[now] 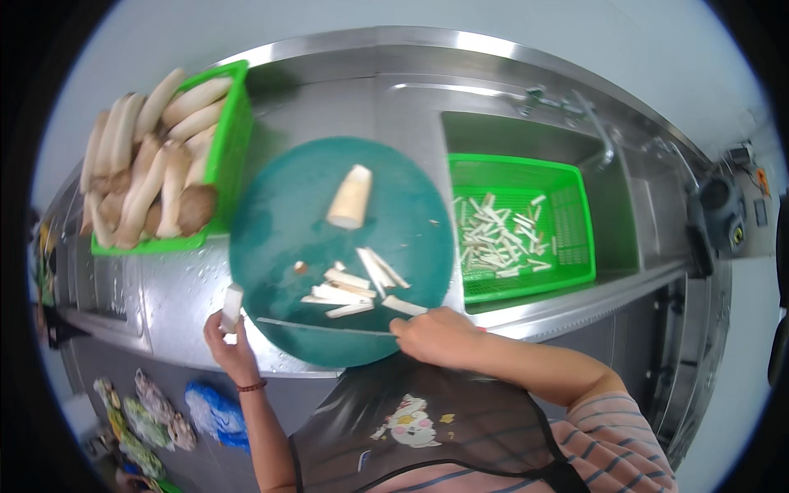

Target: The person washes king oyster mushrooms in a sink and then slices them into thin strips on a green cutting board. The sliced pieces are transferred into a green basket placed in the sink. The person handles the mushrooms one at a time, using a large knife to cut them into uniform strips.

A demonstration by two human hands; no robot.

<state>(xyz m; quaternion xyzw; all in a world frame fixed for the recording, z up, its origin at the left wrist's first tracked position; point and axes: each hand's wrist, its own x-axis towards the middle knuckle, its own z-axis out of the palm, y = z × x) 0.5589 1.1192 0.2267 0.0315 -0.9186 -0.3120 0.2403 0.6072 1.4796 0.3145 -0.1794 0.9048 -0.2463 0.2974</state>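
Note:
My left hand (231,348) pinches a pale slab of mushroom stem (232,307) just off the left edge of a round green cutting board (290,185). In my right hand (434,336) is a kitchen knife (327,329), its thin blade pointing left over the near part of the board. Cut mushroom strips (339,296) lie loosely in the board's lower middle, with one strip (404,305) close to my right knuckles. Farther back on the board rests a thick piece of king oyster mushroom stem (351,197). The knife's handle is mostly hidden by my fingers.
A green plastic basket (233,145) heaped with whole king oyster mushrooms (145,166) stands at the left. To the right, another green basket (567,259) holding cut strips (499,237) sits in the steel sink (616,234) under a faucet (595,126). Bagged goods (216,413) lie on the floor.

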